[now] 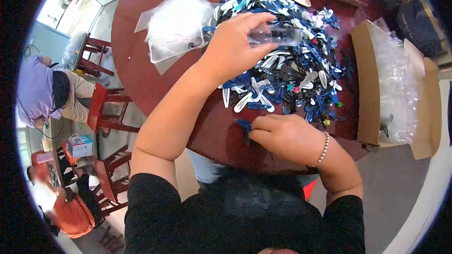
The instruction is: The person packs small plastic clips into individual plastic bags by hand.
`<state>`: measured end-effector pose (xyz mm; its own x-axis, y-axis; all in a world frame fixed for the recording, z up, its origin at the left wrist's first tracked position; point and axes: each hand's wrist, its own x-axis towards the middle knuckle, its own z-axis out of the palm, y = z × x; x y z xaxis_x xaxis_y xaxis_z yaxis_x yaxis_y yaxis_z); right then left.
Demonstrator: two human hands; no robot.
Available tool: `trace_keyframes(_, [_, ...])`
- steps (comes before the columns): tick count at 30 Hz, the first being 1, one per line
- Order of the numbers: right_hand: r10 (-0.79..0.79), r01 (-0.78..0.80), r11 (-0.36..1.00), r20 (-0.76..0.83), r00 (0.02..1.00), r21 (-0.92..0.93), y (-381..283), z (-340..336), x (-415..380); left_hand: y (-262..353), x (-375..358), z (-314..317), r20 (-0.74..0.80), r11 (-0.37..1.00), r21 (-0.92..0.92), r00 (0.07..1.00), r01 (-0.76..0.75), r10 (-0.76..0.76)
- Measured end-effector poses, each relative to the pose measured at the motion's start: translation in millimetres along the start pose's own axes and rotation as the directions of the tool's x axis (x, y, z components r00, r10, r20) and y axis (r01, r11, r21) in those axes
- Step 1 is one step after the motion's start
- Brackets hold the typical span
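Note:
My left hand (233, 42) is closed around a small clear plastic box (291, 37), held over a heap of snap hair clips (282, 73). The clips are mostly navy, black and white, with a few pink, teal and yellow pieces among them. Near the front edge of the table, my right hand (289, 134) has its fingers pinched on a few dark blue hair clips (243, 124). How many it holds is partly hidden by the fingers. A beaded bracelet (324, 150) circles the right wrist.
Clear plastic sheets or bags (176, 21) lie left of the heap on the dark red round table (134, 77). At right stands an open cardboard box (367, 84) filled with clear plastic packaging (395, 84). Red wooden stools (101, 108) and other people (40, 89) are at left.

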<state>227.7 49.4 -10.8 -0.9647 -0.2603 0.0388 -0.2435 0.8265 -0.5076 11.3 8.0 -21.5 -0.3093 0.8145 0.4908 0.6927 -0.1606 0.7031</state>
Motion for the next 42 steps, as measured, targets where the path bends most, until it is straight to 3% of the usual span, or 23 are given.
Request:
trace_keyframes(3, [0.084,-0.074,0.994,-0.136,0.987,0.081,12,-17,-8,-1,2,-1,0.000,0.998,0.047,0.999,-0.053,0.053])
trace_keyframes(4, [0.156,-0.150,0.988,-0.205,0.966,0.047,15,-26,-12,-1,3,-2,-0.008,0.992,0.086,0.995,-0.095,0.096])
trace_keyframes(6, [0.258,-0.285,0.959,-0.409,0.875,-0.005,23,-40,-21,2,2,-3,0.016,0.996,0.075,0.999,-0.046,0.045])
trace_keyframes(10, [0.340,-0.381,0.925,-0.459,0.821,0.004,37,-48,-29,1,2,0,-0.033,0.996,0.031,0.996,-0.084,0.085])
trace_keyframes(14, [0.279,-0.360,0.919,-0.377,0.883,-0.163,39,-31,-18,2,2,0,-0.025,0.996,0.028,0.996,-0.090,0.091])
trace_keyframes(19, [0.263,-0.390,0.872,-0.390,0.883,-0.296,36,-22,-13,5,2,-2,-0.007,0.994,0.025,0.994,-0.105,0.105])
trace_keyframes(22, [0.288,-0.403,0.889,-0.419,0.861,-0.218,38,-28,-16,4,1,0,-0.001,0.991,0.044,0.992,-0.126,0.126])
trace_keyframes(24, [0.282,-0.363,0.931,-0.590,0.757,-0.021,34,-40,-17,3,1,0,0.003,0.985,0.062,0.987,-0.160,0.160])
trace_keyframes(26, [0.259,-0.334,0.943,-0.646,0.718,0.007,27,-48,-16,5,1,0,0.014,0.980,0.077,0.983,-0.182,0.182])
trace_keyframes(28, [0.228,-0.296,0.952,-0.820,0.525,0.076,21,-46,-16,10,-1,0,0.058,0.977,0.090,0.981,-0.191,0.186])
trace_keyframes(32, [0.160,-0.275,0.961,-0.830,0.534,0.008,24,-35,-12,16,-3,6,0.112,0.946,0.121,0.951,-0.301,0.289])
trace_keyframes(36, [0.185,-0.198,0.976,-0.823,0.537,0.091,21,-38,-12,22,-5,10,0.122,0.947,0.081,0.946,-0.312,0.301])
trace_keyframes(37, [0.183,-0.196,0.977,-0.824,0.536,0.090,21,-39,-12,23,-5,9,0.149,0.961,0.055,0.954,-0.271,0.261])
trace_keyframes(39, [0.165,-0.186,0.978,-0.889,0.428,0.092,23,-41,-14,22,-4,5,0.175,0.972,0.035,0.959,-0.231,0.221])
trace_keyframes(41, [0.172,-0.205,0.975,-0.890,0.423,0.091,26,-41,-19,20,-2,0,0.180,0.992,-0.115,0.981,-0.047,0.068])
trace_keyframes(42, [0.196,-0.174,0.975,-0.901,0.387,0.138,27,-40,-19,23,-3,-2,0.215,0.955,-0.252,0.971,0.157,-0.103])
